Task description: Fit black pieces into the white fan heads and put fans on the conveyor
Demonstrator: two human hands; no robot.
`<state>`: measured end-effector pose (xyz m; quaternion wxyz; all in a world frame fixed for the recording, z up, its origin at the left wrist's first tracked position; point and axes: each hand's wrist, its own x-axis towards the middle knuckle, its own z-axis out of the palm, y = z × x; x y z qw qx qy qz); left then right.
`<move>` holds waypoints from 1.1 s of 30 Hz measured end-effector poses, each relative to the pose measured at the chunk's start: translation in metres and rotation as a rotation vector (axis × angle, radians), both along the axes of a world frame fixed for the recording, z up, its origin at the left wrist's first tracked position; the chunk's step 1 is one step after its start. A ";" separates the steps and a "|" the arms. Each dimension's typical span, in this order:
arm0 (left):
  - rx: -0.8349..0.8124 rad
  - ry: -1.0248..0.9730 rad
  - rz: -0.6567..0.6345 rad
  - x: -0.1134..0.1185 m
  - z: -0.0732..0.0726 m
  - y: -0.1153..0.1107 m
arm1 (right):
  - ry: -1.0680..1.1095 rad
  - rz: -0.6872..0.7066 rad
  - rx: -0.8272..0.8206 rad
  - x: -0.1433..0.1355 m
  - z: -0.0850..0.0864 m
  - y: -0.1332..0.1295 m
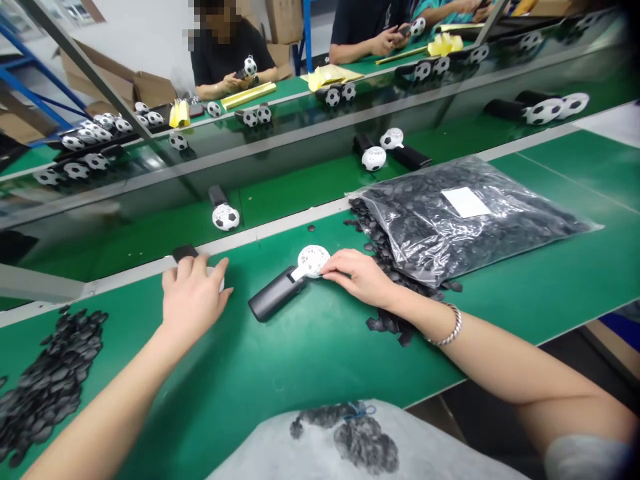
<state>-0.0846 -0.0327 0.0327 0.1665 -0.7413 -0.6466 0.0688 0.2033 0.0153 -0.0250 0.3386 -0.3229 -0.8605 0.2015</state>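
Observation:
My left hand (187, 293) curves over a handheld fan with a black handle (185, 252) at the table's far edge. Part of that fan's white head shows between thumb and forefinger; the rest is hidden. On the green table in front of me lies another handheld fan (277, 293), its black handle pointing left toward me. Its round white openwork head (313, 261) bears no black patches that I can see. My right hand (357, 273) pinches this head's right rim, thumb and fingers together. Whether a small piece is between the fingertips cannot be made out.
Loose black patches form a pile (55, 373) at left and spill from a clear plastic bag (470, 213) at right. Beyond the table edge, a green belt (300, 180) carries several football-patterned fans (226, 217). People across it handle similar fans beside yellow sheets (249, 96).

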 end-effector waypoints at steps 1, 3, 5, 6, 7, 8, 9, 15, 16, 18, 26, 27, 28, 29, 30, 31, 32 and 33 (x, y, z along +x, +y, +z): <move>0.031 -0.083 -0.018 0.006 -0.002 0.002 | -0.012 -0.007 0.005 -0.001 0.000 0.001; -0.009 -0.315 -0.114 0.027 -0.008 0.010 | -0.031 -0.015 0.014 -0.002 0.001 0.002; -0.203 -0.565 -0.242 0.052 -0.017 0.022 | -0.060 -0.024 0.020 -0.003 0.002 0.003; -0.296 -0.661 -0.280 0.063 -0.022 0.028 | -0.082 -0.033 0.019 -0.003 0.003 0.002; -0.367 -0.732 -0.298 0.073 -0.027 0.034 | -0.108 -0.047 0.016 -0.003 0.004 0.002; -0.402 -0.783 -0.297 0.082 -0.031 0.039 | -0.132 -0.064 0.011 -0.003 0.006 0.001; -0.412 -0.818 -0.287 0.087 -0.034 0.042 | -0.151 -0.083 0.003 -0.003 0.007 0.000; -0.338 -0.872 -0.256 0.093 -0.038 0.045 | -0.086 -0.136 -0.082 -0.003 0.009 -0.002; -0.339 -0.875 -0.254 0.093 -0.037 0.045 | -0.032 -0.148 -0.103 -0.002 0.008 -0.001; -0.344 -0.880 -0.259 0.093 -0.036 0.045 | 0.081 -0.171 -0.161 -0.001 0.006 0.002; -0.306 -0.813 -0.322 0.096 -0.034 0.045 | 0.288 -0.077 -0.403 -0.004 -0.008 0.004; -0.306 -0.806 -0.320 0.096 -0.034 0.044 | 0.276 -0.082 -0.385 -0.003 -0.007 0.004; -0.310 -0.800 -0.315 0.096 -0.033 0.043 | 0.252 -0.081 -0.377 -0.002 -0.005 0.005; -0.316 -0.794 -0.304 0.097 -0.033 0.043 | 0.217 -0.083 -0.368 0.000 -0.002 0.007; -0.323 -0.786 -0.290 0.097 -0.032 0.042 | 0.166 -0.094 -0.346 0.005 0.002 0.010; -0.331 -0.777 -0.275 0.097 -0.031 0.041 | 0.092 -0.120 -0.308 0.011 0.006 0.013; -0.339 -0.769 -0.260 0.097 -0.030 0.040 | -0.009 -0.173 -0.258 0.018 0.009 0.017; -0.349 -0.763 -0.247 0.097 -0.029 0.040 | -0.121 -0.246 -0.205 0.026 0.011 0.021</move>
